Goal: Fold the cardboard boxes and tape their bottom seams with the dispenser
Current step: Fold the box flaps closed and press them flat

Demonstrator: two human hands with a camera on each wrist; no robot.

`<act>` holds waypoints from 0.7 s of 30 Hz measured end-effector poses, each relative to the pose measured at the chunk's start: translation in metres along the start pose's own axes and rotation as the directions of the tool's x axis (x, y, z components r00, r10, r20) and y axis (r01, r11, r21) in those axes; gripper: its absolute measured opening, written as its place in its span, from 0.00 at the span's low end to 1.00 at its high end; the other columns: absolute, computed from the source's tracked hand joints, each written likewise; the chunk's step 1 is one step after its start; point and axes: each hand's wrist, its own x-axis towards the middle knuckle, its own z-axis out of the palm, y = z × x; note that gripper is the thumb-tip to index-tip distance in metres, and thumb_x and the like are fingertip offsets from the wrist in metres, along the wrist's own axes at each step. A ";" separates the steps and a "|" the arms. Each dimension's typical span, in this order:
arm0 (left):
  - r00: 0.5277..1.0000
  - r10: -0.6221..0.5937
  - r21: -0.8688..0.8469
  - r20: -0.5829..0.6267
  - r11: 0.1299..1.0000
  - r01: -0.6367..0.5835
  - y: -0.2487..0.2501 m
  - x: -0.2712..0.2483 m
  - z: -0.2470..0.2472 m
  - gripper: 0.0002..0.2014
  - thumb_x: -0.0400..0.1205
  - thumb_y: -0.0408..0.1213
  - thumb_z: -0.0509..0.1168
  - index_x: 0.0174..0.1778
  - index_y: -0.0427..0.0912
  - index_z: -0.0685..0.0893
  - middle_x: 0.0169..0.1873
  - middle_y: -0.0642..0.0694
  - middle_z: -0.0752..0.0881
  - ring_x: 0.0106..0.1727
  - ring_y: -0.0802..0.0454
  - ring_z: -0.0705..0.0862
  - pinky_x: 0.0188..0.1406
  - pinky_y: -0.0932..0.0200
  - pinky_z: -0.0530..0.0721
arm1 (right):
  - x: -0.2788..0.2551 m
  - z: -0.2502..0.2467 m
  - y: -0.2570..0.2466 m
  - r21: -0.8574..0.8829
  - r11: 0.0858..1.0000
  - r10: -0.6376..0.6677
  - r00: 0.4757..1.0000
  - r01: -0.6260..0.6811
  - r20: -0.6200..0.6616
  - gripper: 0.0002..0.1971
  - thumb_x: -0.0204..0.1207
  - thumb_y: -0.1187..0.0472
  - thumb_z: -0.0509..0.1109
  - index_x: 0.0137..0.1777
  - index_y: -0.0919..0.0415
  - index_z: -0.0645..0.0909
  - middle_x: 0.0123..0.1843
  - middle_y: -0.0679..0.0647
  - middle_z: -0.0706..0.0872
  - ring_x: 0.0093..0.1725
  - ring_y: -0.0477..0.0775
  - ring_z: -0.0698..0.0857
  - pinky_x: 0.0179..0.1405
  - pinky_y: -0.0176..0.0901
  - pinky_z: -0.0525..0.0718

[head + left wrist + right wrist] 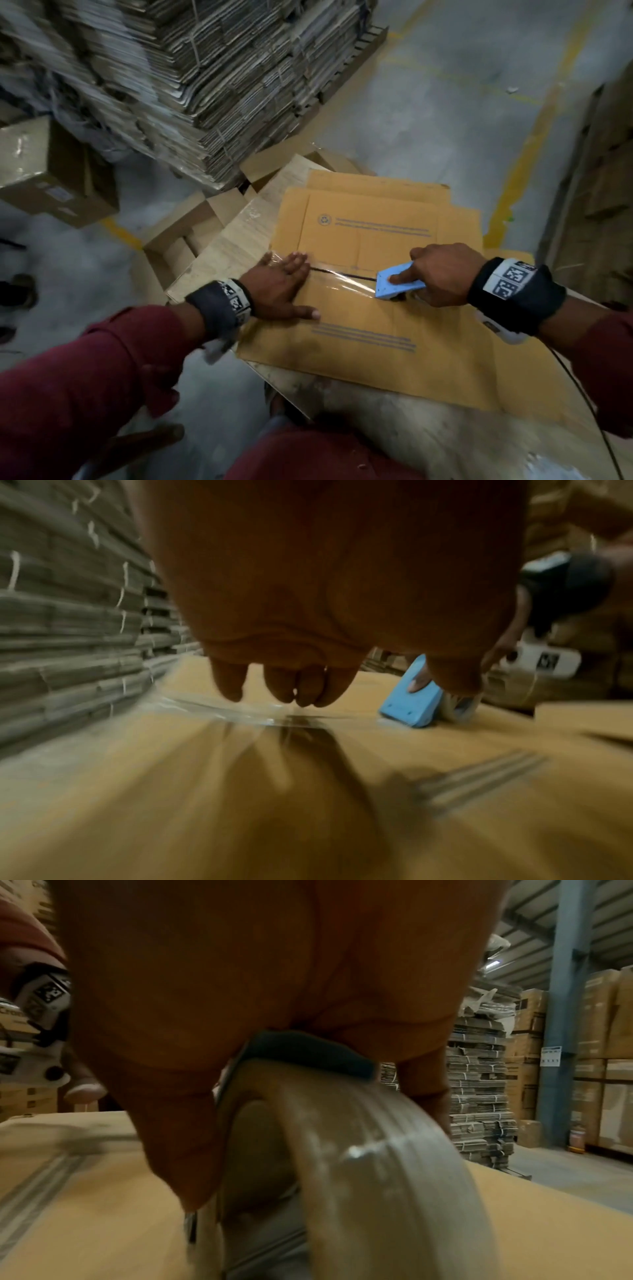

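Observation:
A folded brown cardboard box [370,329] lies bottom-up in front of me, its flaps meeting at a dark centre seam [342,273]. Clear tape [346,279] runs along that seam from the left edge. My left hand [284,287] lies flat with straight fingers on the tape's left end [240,710]. My right hand [442,274] grips the blue tape dispenser [399,284], which rests on the seam near the box's middle. The left wrist view shows the blue dispenser [411,704] to the right. In the right wrist view the tape roll [377,1164] fills the middle under my palm.
More flat yellow-brown box blanks [376,205] lie under and beyond the box. A tall pallet of bundled flat cardboard [188,85] stands at the back left. Open boxes [185,236] sit on the concrete floor at left. Stacked cartons [599,1056] stand far right.

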 end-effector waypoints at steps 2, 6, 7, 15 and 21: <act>0.992 0.086 -0.087 -0.089 0.992 -0.093 0.029 0.007 -0.009 0.55 0.78 0.81 0.52 0.89 0.39 0.60 0.91 0.39 0.56 0.91 0.43 0.57 0.88 0.38 0.58 | -0.003 0.002 0.001 0.011 1.000 0.001 1.000 -0.001 -0.009 0.27 0.80 0.37 0.63 0.80 0.25 0.67 0.58 0.49 0.77 0.60 0.58 0.83 0.41 0.48 0.76; 0.987 0.111 0.020 -0.117 0.994 -0.109 0.072 0.049 -0.015 0.59 0.75 0.83 0.50 0.92 0.40 0.51 0.92 0.42 0.47 0.92 0.46 0.47 0.90 0.36 0.50 | 0.000 -0.002 -0.001 0.047 0.999 0.006 1.000 -0.004 -0.026 0.25 0.80 0.38 0.67 0.78 0.29 0.75 0.54 0.48 0.76 0.61 0.59 0.84 0.42 0.44 0.71; 0.989 0.094 0.051 -0.111 0.995 -0.089 0.078 0.059 -0.012 0.63 0.73 0.85 0.47 0.92 0.40 0.45 0.92 0.43 0.42 0.92 0.47 0.42 0.89 0.34 0.46 | 0.001 -0.003 0.000 0.057 0.998 0.008 0.999 -0.006 -0.032 0.25 0.79 0.39 0.68 0.77 0.30 0.76 0.55 0.49 0.78 0.61 0.59 0.84 0.42 0.44 0.72; 1.000 -0.025 0.024 0.000 0.999 0.025 0.081 0.070 0.026 0.64 0.68 0.89 0.35 0.89 0.46 0.28 0.87 0.51 0.25 0.88 0.52 0.27 0.86 0.33 0.32 | 0.000 0.004 -0.005 0.057 0.998 0.007 0.999 -0.005 -0.034 0.24 0.82 0.38 0.65 0.78 0.31 0.75 0.59 0.51 0.80 0.59 0.61 0.85 0.42 0.46 0.74; 0.998 -0.020 0.007 0.060 1.000 0.019 0.074 0.076 0.022 0.66 0.65 0.92 0.40 0.88 0.50 0.26 0.87 0.54 0.25 0.88 0.54 0.27 0.87 0.36 0.31 | -0.018 0.002 0.009 0.148 0.989 0.020 1.000 -0.017 -0.017 0.26 0.83 0.43 0.65 0.80 0.26 0.69 0.63 0.50 0.79 0.60 0.61 0.84 0.45 0.50 0.82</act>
